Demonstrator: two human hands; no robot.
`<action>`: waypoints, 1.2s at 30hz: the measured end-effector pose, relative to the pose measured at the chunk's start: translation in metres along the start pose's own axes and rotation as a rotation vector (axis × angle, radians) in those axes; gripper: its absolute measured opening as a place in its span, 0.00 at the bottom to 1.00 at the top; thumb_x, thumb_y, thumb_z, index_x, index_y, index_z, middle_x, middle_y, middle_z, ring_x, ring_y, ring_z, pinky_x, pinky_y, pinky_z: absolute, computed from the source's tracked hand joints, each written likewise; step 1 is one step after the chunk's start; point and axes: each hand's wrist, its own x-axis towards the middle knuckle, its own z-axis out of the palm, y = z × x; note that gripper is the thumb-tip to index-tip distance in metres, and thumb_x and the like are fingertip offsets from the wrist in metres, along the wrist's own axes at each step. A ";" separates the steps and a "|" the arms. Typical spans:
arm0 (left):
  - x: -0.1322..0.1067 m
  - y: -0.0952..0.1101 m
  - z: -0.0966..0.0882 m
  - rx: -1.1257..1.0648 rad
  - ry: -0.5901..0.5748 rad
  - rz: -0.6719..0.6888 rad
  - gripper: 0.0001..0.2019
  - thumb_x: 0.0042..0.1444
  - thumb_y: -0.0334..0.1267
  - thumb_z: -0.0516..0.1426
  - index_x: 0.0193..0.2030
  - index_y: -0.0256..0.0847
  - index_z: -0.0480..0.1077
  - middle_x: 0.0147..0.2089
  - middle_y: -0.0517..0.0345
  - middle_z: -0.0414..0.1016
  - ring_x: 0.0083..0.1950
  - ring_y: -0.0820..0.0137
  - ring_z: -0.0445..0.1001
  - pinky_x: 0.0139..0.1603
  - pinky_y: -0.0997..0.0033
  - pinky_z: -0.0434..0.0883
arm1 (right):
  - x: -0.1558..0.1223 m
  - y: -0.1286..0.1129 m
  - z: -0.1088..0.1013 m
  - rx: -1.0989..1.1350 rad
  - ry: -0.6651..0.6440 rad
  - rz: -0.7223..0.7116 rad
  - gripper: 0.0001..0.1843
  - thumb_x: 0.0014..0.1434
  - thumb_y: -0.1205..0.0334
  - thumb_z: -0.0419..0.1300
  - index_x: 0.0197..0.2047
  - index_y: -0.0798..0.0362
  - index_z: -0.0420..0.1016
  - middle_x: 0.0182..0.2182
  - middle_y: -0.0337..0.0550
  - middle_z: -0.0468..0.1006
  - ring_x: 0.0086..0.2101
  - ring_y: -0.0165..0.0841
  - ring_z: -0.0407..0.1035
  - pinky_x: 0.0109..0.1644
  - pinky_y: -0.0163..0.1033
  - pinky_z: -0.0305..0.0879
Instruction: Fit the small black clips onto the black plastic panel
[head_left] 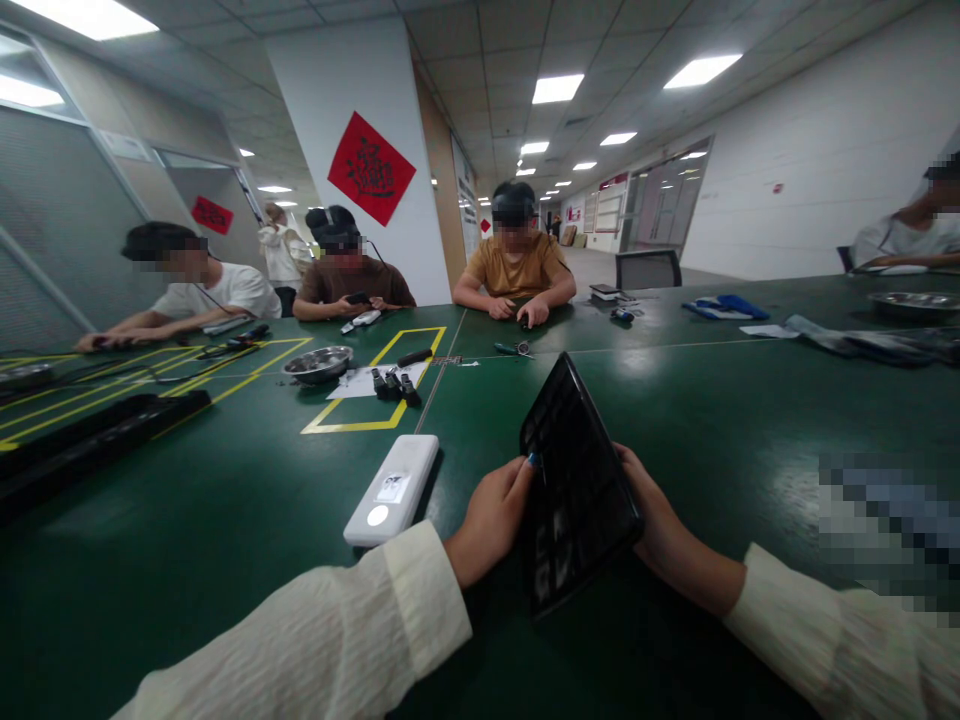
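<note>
A black tablet (pixel 581 480) stands tilted above the green table, its dark glossy face turned to the left and reflecting ceiling lights. My left hand (pixel 491 520) grips its left edge, thumb on the front; a tiny blue spot shows at the thumb tip, too small to name. Behind the opposite edge, my right hand (pixel 664 535) supports the tablet, most of its fingers hidden by it. Left of my left hand lies a white power-bank-like device (pixel 397 485) with a small screen and a round light spot.
On the green table (pixel 247 540) are a metal bowl (pixel 319 364), several black parts (pixel 396 385) on white paper, and a long black tray (pixel 97 440). Cloths (pixel 862 335) and another metal bowl (pixel 915 304) lie at right. Several people sit around the far sides.
</note>
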 end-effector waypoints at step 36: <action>-0.002 -0.004 0.000 -0.021 0.058 0.003 0.12 0.61 0.45 0.41 0.33 0.42 0.56 0.28 0.64 0.60 0.30 0.72 0.61 0.31 0.73 0.60 | 0.000 0.000 -0.001 0.035 -0.011 -0.009 0.18 0.45 0.55 0.59 0.40 0.47 0.63 0.21 0.32 0.67 0.20 0.29 0.60 0.23 0.35 0.53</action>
